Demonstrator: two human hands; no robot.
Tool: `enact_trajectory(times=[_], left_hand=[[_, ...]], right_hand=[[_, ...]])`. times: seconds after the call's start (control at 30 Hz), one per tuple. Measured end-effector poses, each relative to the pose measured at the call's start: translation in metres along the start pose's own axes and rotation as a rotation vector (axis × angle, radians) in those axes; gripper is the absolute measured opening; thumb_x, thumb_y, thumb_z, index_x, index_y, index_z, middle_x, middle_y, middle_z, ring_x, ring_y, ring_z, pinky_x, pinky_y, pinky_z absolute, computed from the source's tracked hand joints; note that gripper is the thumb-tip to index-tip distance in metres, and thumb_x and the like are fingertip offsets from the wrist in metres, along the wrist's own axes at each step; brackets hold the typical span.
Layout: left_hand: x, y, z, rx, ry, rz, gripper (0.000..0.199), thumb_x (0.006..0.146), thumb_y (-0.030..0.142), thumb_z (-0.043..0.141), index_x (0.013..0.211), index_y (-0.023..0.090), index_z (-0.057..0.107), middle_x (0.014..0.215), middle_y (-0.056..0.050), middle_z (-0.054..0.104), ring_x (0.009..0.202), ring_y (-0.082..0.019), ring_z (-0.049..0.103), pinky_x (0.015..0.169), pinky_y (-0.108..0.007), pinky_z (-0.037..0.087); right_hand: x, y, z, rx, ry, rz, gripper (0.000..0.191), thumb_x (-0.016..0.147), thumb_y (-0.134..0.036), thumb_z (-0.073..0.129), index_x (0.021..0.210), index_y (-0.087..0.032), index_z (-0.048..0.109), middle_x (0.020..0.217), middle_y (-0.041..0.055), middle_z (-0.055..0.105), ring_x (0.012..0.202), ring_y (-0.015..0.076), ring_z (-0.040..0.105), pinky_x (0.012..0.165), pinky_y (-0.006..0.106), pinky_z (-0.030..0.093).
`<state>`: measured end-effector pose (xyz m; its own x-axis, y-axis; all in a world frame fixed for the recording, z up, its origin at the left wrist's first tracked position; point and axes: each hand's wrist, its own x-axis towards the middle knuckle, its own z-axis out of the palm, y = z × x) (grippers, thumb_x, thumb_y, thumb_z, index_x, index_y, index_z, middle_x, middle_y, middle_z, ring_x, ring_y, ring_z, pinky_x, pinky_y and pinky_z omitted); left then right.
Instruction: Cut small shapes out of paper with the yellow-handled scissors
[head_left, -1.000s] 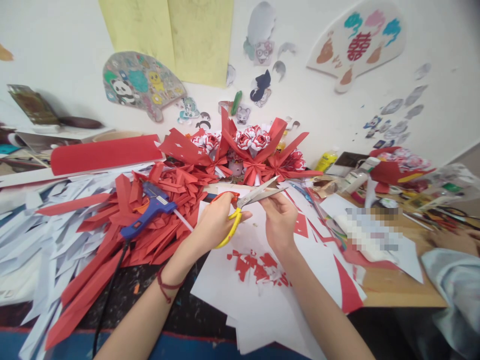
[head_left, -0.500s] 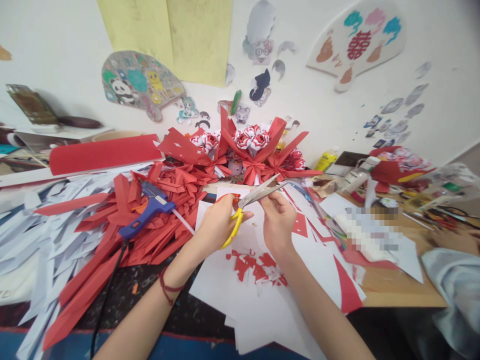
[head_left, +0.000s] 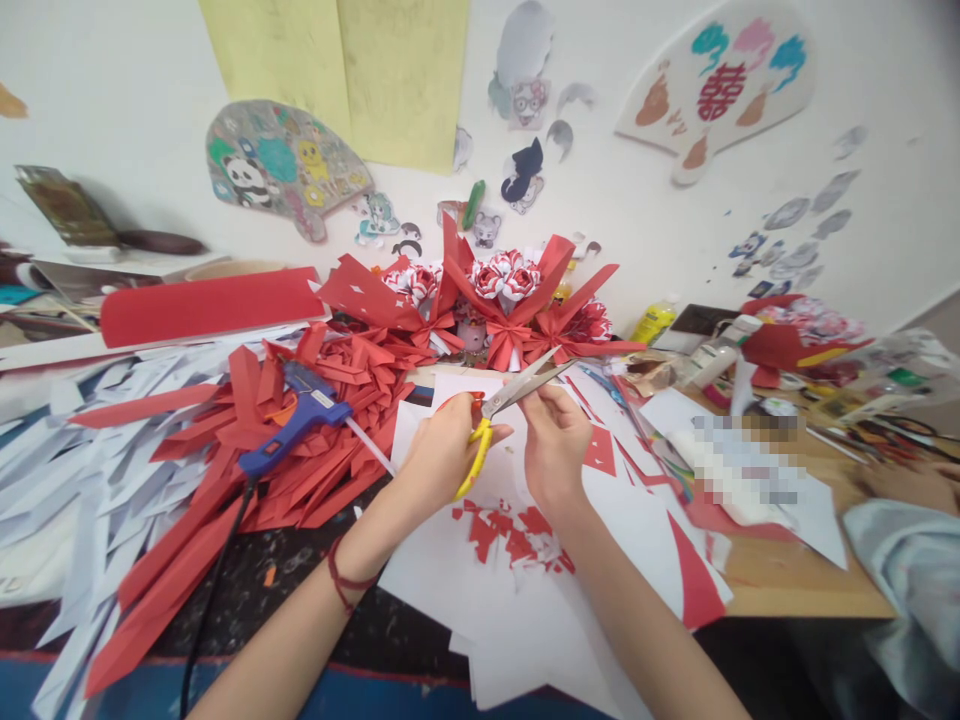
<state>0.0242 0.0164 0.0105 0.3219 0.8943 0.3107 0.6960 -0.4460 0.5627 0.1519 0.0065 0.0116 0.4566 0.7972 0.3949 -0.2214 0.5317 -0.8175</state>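
Note:
My left hand (head_left: pixel 442 455) is closed around the yellow and orange-red handles of a pair of scissors (head_left: pixel 480 460). Their silver blades are slightly parted and point up and to the right. Close by the blades, my right hand (head_left: pixel 556 440) is pinched, fingers and thumb together; whatever lies between the fingertips is hidden or too small to make out. Under both hands lie white paper sheets (head_left: pixel 517 640). Small red and white paper scraps (head_left: pixel 517 540) are scattered on top of them.
To the left, a blue glue gun (head_left: pixel 296 425) rests on piled red folded paper strips (head_left: pixel 360 400), beside white strips (head_left: pixel 82 450). Red paper bouquets (head_left: pixel 506 300) stand against the wall. At the right edge, another person's sleeve (head_left: pixel 900 580) shows by the wooden table (head_left: pixel 802 590).
My left hand and the scissor handles have shifted slightly to the right. The right hand stays nearly in the same place, still pinched by the blades.

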Motion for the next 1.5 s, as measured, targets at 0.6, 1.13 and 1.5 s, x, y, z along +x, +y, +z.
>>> enact_trajectory(times=[0.6,1.13,1.5], left_hand=[[0.000,0.008,-0.008,-0.625,0.152,-0.121,0.031,0.082,0.049,0.054,0.082,0.018,0.053,0.063,0.002,0.057,0.057,-0.011,0.052,0.054,-0.022,0.038],[0.000,0.011,-0.022,-0.830,0.232,-0.037,0.015,0.076,0.027,0.064,0.080,0.017,0.055,0.069,0.003,0.052,0.059,-0.008,0.046,0.056,-0.021,0.038],[0.001,0.009,-0.020,-0.765,0.227,-0.068,0.018,0.075,0.031,0.064,0.082,0.018,0.054,0.064,0.004,0.050,0.056,-0.008,0.046,0.054,-0.021,0.037]], right_hand=[[-0.002,-0.001,0.001,0.032,-0.094,0.085,0.010,0.072,-0.023,0.073,0.079,-0.019,0.069,0.082,0.0022,0.069,0.082,0.0172,0.067,0.084,0.037,0.051],[0.002,-0.001,-0.004,-0.078,-0.242,0.138,0.008,0.075,-0.027,0.070,0.080,-0.020,0.071,0.083,0.0016,0.066,0.076,0.0143,0.060,0.077,0.032,0.049],[0.003,-0.006,-0.006,-0.181,-0.269,0.051,0.007,0.071,-0.024,0.073,0.076,-0.020,0.070,0.079,0.0010,0.066,0.074,0.0137,0.061,0.073,0.029,0.050]])
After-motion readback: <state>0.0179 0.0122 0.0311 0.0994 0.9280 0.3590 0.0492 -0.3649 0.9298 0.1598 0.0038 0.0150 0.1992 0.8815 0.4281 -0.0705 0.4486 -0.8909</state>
